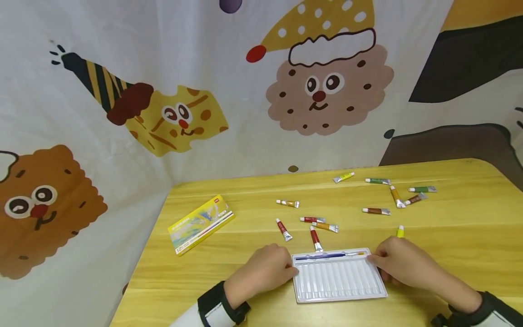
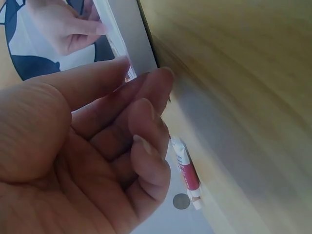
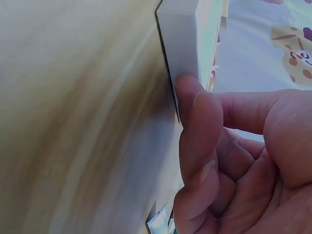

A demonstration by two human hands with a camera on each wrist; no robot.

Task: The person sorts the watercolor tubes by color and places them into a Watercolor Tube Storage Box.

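A white plastic tray (image 1: pixel 337 279) with a row of narrow slots lies at the front of the table. Along its far edge rests a thin paintbrush (image 1: pixel 323 257) with a blue handle. My left hand (image 1: pixel 267 268) pinches the tray's left edge between thumb and fingers, and the left wrist view shows the tray wall (image 2: pixel 134 39) at the fingertips. At the upper right corner, my right hand (image 1: pixel 404 263) pinches the opposite edge, its fingers curled at the tray's side (image 3: pixel 180 44). Just beyond the right hand, a yellow paint tube (image 1: pixel 400 231) is partly hidden.
Several small paint tubes lie scattered behind the tray, among them a red tube (image 1: pixel 316 238), an orange tube (image 1: pixel 325 226) and a green tube (image 1: pixel 422 189). A yellow cardboard box (image 1: pixel 202 225) lies at the left. Behind the table hangs a cartoon-printed cloth (image 1: pixel 245 154).
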